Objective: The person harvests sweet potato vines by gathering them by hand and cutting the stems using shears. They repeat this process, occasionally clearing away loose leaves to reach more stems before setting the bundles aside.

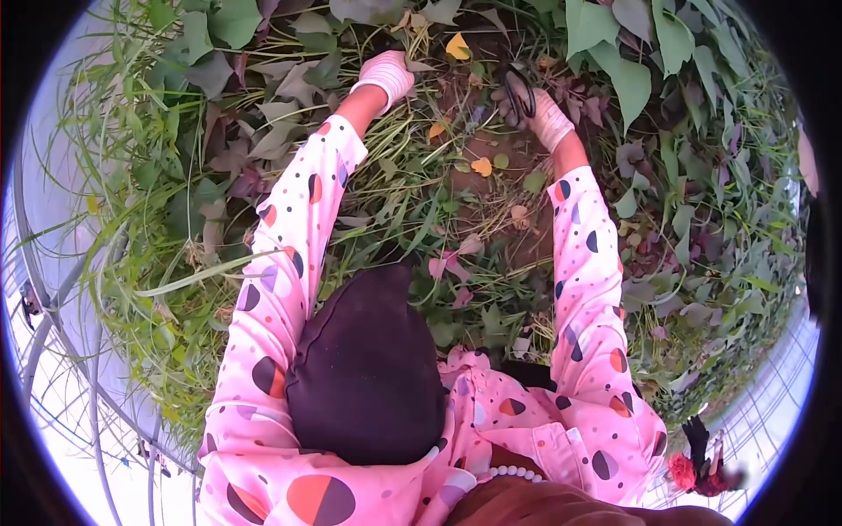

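My left hand (386,75), in a pale pink-and-white glove, is closed among the stems at the top of the view. Its fingers look wrapped round some green stems (417,44), though the fingertips are hidden. To the right, my right hand (545,116) wears a similar glove and is closed on scissors with black loop handles (519,93); their blades cannot be made out. Between the hands lies a patch of brown soil (482,180) with cut or fallen stems and a few yellow leaves (481,167). Broad-leaved vines (605,39) crowd around both hands.
My dark-covered knee (364,368) rises in front of my body. Long grass (114,219) grows along the left side, beside pale sheeting and a metal frame (53,307). Dense vine leaves fill the right. A red-and-black object (697,469) shows at lower right.
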A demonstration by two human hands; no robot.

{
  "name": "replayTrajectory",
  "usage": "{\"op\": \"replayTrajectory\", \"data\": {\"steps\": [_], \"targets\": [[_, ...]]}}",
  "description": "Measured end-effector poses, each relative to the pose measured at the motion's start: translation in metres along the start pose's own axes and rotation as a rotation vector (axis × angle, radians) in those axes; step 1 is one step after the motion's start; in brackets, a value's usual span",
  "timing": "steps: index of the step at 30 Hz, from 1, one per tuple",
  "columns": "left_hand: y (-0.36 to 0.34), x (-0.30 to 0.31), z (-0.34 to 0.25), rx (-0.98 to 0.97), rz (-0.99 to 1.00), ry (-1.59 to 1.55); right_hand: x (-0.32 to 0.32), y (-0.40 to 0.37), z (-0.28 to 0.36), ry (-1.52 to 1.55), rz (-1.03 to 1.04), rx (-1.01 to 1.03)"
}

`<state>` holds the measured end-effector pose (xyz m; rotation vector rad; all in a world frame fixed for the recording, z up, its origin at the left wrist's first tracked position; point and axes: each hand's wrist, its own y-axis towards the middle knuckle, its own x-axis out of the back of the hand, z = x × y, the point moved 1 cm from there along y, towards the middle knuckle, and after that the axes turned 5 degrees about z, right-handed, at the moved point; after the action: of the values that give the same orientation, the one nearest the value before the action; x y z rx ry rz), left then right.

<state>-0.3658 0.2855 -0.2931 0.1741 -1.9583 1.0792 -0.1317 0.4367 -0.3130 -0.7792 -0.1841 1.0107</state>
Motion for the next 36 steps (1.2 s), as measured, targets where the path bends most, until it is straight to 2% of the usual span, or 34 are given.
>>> {"op": "replayTrajectory", "data": {"steps": [2,4,6,7,12,14,15,16,17,18,19,20,21,23,24,26,27,28,29,30,31,32,33,34,36], "targets": [[0.000,0.003,-0.001,0.057,0.034,0.009,-0.007,0.008,0.016,-0.277,0.063,-0.208],[-0.004,0.004,-0.002,0.050,0.032,0.016,-0.003,0.027,0.022,-0.379,0.075,-0.226],[-0.008,0.004,-0.004,0.063,0.017,-0.006,0.000,0.049,0.025,-0.510,0.098,-0.342],[-0.010,0.004,-0.003,0.049,0.028,-0.006,0.002,0.058,0.020,-0.389,0.107,-0.284],[0.009,-0.014,0.019,0.021,0.012,-0.145,-0.004,0.076,0.023,-0.272,0.063,-0.292],[0.008,-0.022,0.023,-0.083,-0.094,-0.222,-0.005,0.088,0.022,-0.325,0.040,-0.158],[0.015,-0.034,0.031,-0.111,-0.146,-0.243,-0.006,0.083,0.026,-0.319,0.039,-0.159],[0.025,-0.048,0.045,-0.111,-0.140,-0.240,-0.009,0.076,0.035,-0.616,0.078,0.071],[0.033,-0.060,0.060,-0.235,-0.131,-0.048,-0.008,0.076,0.033,-0.766,0.106,0.185],[0.017,-0.051,0.056,-0.425,-0.133,0.327,-0.005,0.080,0.027,-0.914,0.117,0.305],[-0.001,-0.042,0.052,-0.625,-0.213,0.686,-0.004,0.085,0.014,-0.934,0.033,0.376],[-0.023,-0.034,0.042,-0.577,-0.147,0.826,-0.012,0.070,0.020,-0.672,0.042,0.170],[-0.024,-0.046,0.057,-0.479,-0.092,0.381,-0.022,0.054,0.027,-0.406,-0.003,-0.019],[-0.054,-0.051,0.068,-0.485,-0.072,0.314,-0.022,0.037,0.009,-0.309,-0.003,0.022],[-0.079,-0.046,0.065,-0.599,-0.108,0.691,-0.021,0.035,-0.008,-0.266,-0.014,0.076],[-0.098,-0.060,0.076,-0.539,-0.004,-0.039,-0.022,0.026,-0.035,-0.235,-0.033,0.197],[-0.111,-0.058,0.073,-0.523,0.013,-0.389,-0.033,0.010,-0.036,-0.165,-0.108,0.216],[-0.126,-0.059,0.068,-0.426,0.148,-0.680,-0.043,-0.005,-0.036,0.031,-0.056,0.089],[-0.138,-0.058,0.065,-0.321,0.225,-0.903,-0.056,-0.018,-0.036,0.099,-0.053,0.082],[-0.140,-0.074,0.071,-0.388,0.209,-1.160,-0.069,-0.030,-0.036,0.166,-0.050,0.073],[-0.145,-0.071,0.072,-0.706,-0.076,-0.376,-0.084,-0.045,-0.031,0.245,0.036,0.161],[-0.152,-0.070,0.069,-0.818,-0.172,0.044,-0.099,-0.057,-0.029,0.325,0.120,0.245],[-0.160,-0.066,0.064,-0.925,-0.328,0.438,-0.110,-0.063,-0.033,0.149,-0.020,0.289],[-0.159,-0.065,0.057,-0.631,-0.090,0.262,-0.120,-0.044,-0.069,0.308,0.011,0.451],[-0.158,-0.074,0.055,-0.341,0.003,-0.219,-0.127,-0.061,-0.071,0.416,0.003,0.328]]}}
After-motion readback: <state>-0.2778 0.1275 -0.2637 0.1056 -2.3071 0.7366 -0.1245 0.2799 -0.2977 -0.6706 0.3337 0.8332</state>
